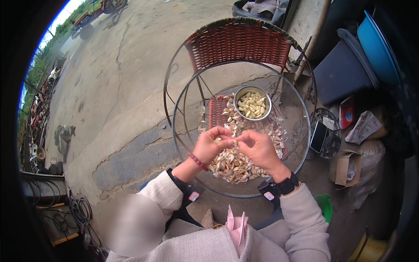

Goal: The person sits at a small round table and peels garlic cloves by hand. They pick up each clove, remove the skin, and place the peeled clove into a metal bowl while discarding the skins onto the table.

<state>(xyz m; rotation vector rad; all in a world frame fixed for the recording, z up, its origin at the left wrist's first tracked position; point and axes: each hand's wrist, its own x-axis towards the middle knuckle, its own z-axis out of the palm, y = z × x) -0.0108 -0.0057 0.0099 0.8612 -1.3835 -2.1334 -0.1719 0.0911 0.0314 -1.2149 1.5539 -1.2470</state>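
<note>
My left hand, with a red bead bracelet at the wrist, holds garlic cloves in its curled fingers over a round glass table. The fingertips of my right hand meet the left ones around a small garlic clove. Unpeeled garlic cloves and loose skins lie heaped below both hands and beyond them. Just past the hands stands a round metal bowl with pale peeled cloves in it.
A red woven chair stands behind the table. On the right are a smartphone on a round black object, a dark bin, a blue basin and an opened cardboard box. Coiled cables lie at the lower left.
</note>
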